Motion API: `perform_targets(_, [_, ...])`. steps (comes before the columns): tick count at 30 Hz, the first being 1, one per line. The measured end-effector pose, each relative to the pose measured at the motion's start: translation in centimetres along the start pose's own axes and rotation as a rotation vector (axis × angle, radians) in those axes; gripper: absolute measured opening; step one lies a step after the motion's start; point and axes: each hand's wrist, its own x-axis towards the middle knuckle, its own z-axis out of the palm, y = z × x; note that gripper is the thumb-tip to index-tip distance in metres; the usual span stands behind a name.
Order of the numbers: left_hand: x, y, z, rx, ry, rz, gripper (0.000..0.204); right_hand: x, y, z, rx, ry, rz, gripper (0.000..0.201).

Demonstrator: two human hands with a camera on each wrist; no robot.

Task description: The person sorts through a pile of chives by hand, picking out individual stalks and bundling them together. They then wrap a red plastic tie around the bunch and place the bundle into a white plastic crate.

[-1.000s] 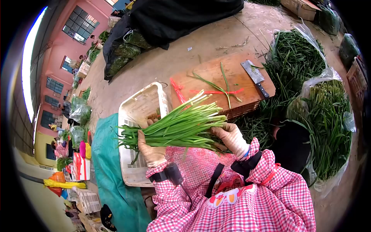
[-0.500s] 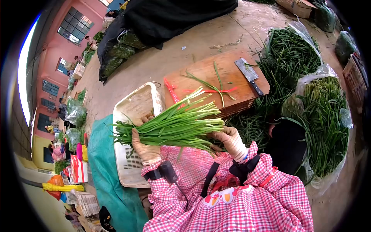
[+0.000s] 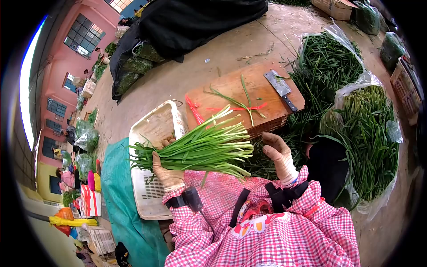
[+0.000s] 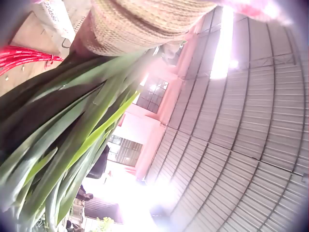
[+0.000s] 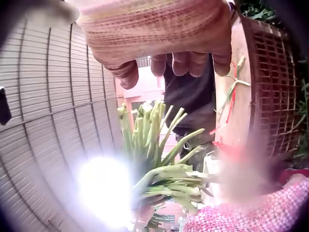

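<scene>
A bunch of garlic chives lies across my left hand, its leaves to the left and its pale cut ends to the right. My left hand, in a knitted glove, grips the leafy part; the thumb shows in front and fingertips emerge behind. In the left wrist view broad flat leaves hang below the gloved hand. Apart from the stem ends, my gloved right hand is raised with fingers loosely bent and nothing between them. In the right wrist view its fingers spread above the stem ends.
A white plastic crate stands under the bunch. Beyond it, a wooden board bears a cleaver, loose stalks and red ties. Plastic bags of greens stand at the right. A green sheet lies at the left.
My right hand has let go of the stem ends and drawn away to the right, its fingers loosening. The left hand keeps its grip on the bunch.
</scene>
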Motion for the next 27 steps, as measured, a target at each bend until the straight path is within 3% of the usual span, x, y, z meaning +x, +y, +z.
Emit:
perform_targets(3, [0.0,-0.6,0.6,-0.034,-0.004,-0.026,0.026,0.1,-1.5,1.9,-0.01,-0.127,-0.137,0.049])
perform_targets(8, [-0.2,-0.8,1.1,0.017,0.003,-0.012,0.026,2.8,-1.9,0.9,-0.151,-0.418,-0.176,0.043])
perform_targets(12, [-0.2,-0.4,1.8,0.048,0.002,-0.016,0.028,3.6,-2.7,-0.3,-0.159,-0.457,-0.195,0.043])
perform_targets(16, [0.3,-0.6,2.5,0.112,0.01,-0.014,0.03,3.1,-4.7,0.1,-0.571,-0.564,-0.451,0.038])
perform_targets(20, [0.9,-0.6,3.3,0.122,0.017,-0.063,0.028,4.0,-4.2,0.1,-0.724,-0.6,-0.698,0.027])
perform_targets(23, [2.1,0.1,2.5,0.131,0.014,-0.033,0.028,3.4,-4.3,-0.7,-0.601,-0.562,-0.568,0.022])
perform_targets(25, [2.6,1.1,2.3,0.125,0.024,-0.006,0.027,2.9,-4.6,-2.2,-0.755,-0.548,-0.526,0.018])
perform_targets(27, [2.9,1.9,3.0,0.097,0.036,0.02,0.027,2.4,-3.4,-4.8,-0.705,-0.599,-0.348,0.017])
